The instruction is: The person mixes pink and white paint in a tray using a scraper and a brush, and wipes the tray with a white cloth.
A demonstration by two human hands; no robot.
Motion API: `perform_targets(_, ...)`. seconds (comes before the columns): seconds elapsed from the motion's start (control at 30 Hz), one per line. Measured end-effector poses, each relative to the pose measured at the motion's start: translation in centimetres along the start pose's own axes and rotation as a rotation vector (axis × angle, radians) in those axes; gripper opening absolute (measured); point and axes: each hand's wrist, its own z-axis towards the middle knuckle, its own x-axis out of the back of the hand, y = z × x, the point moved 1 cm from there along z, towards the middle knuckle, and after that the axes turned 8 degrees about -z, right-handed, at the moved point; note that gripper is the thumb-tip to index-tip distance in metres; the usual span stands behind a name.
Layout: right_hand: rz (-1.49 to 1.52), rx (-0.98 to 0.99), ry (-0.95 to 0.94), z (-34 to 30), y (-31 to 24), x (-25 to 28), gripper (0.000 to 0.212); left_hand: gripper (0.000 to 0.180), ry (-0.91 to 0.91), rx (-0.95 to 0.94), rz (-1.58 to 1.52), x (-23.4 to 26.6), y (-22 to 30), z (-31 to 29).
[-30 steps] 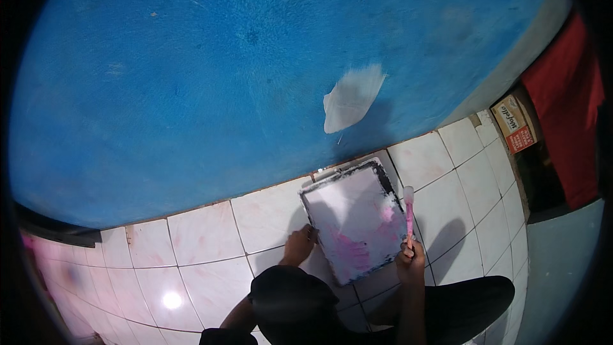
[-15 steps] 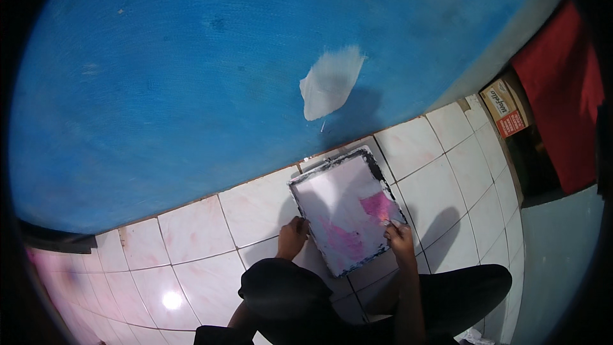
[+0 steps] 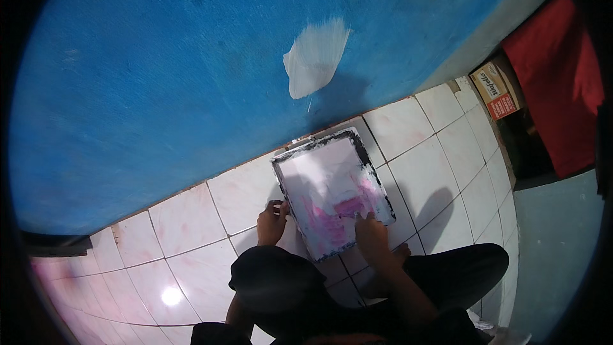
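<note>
A rectangular paint tray (image 3: 320, 165) with a black, paint-crusted rim lies tilted on the tiled floor in front of me. Whitish paste with pink smears coats its inside. My left hand (image 3: 272, 223) grips the tray's left edge, fingers bent around the rim. Over the tray's lower right part, my right hand (image 3: 371, 233) is closed on a flat pink scraper (image 3: 348, 207). Its blade lies against the paste, while its handle is mostly hidden by the fingers.
Beyond the tray rises a blue wall (image 3: 191, 76) bearing a white smeared patch (image 3: 313, 61). A small carton (image 3: 495, 92) and a red cloth (image 3: 555, 76) are at the right. My dark-clothed knees (image 3: 278, 281) flank the near side of the tray.
My right hand has brought the scraper leftward across the tray, from its right side toward the lower middle, spreading the pink smears. My left hand stays at the tray's edge. The view has shifted slightly.
</note>
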Motion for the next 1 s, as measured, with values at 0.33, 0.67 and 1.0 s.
perform_targets(0.33, -0.03, 0.134, -0.073, 1.3, 1.0, -0.1, 0.016, 0.024, 0.226, 0.169, 0.111, 1.2, -0.2, -9.0)
perform_targets(0.67, 0.543, 0.005, -0.302, 2.7, 6.0, 2.6, 0.024, 0.023, 0.136, 0.06, 0.178, 1.1, -2.1, -11.7)
perform_targets(1.0, 0.178, 0.013, -0.15, 3.9, 3.6, -1.1, 0.039, 0.022, 0.073, 0.038, 0.218, 1.1, -2.7, -12.4)
